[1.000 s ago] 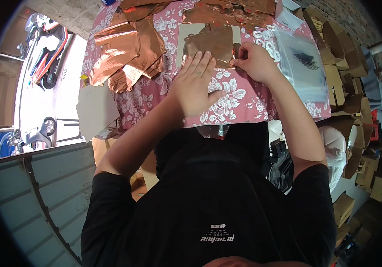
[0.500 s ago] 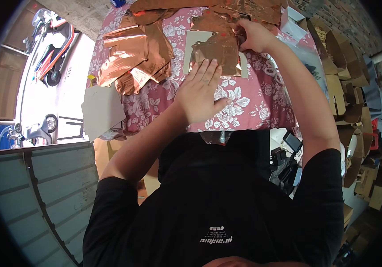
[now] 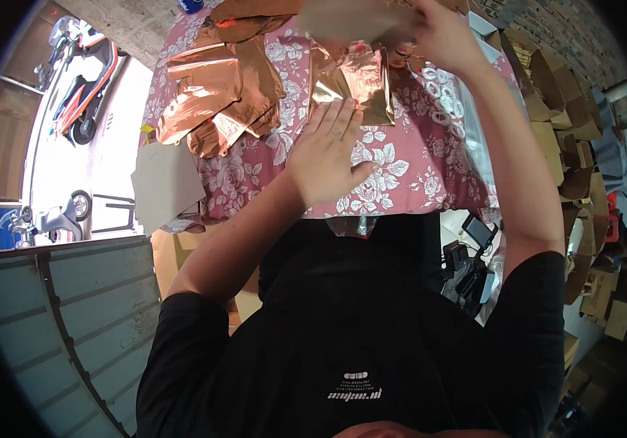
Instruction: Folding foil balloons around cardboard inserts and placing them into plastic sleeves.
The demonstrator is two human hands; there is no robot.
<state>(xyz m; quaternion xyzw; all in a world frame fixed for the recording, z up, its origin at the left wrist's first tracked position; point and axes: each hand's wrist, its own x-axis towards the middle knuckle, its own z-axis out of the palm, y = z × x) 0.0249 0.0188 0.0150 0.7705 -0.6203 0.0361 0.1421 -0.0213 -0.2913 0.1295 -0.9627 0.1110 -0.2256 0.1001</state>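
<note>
My left hand (image 3: 331,150) lies flat, fingers stretched out, its fingertips on the near part of a folded, shiny copper-coloured foil piece (image 3: 364,80) that looks like a flat foil balloon. At the far side of the table, my right hand (image 3: 444,36) grips the right end of a greyish-beige card (image 3: 353,22), which is raised above the foil and smeared by motion. The right fingertips are partly blurred. To the left lies a loose pile of similar copper foil pieces (image 3: 218,87), and more foil (image 3: 251,10) is spread along the far edge.
A pink flowered cloth (image 3: 430,175) covers the table. Several white rings (image 3: 441,102) lie at its right side, beside clear plastic bags (image 3: 477,146). Beige card (image 3: 167,186) sits at the near left corner. Cardboard boxes (image 3: 547,95) line the right; motorbikes (image 3: 83,87) stand outside at left.
The card has come out from around the foil piece and moved up and away with my right hand. The foil now rests on the cloth; my left hand has stayed in place.
</note>
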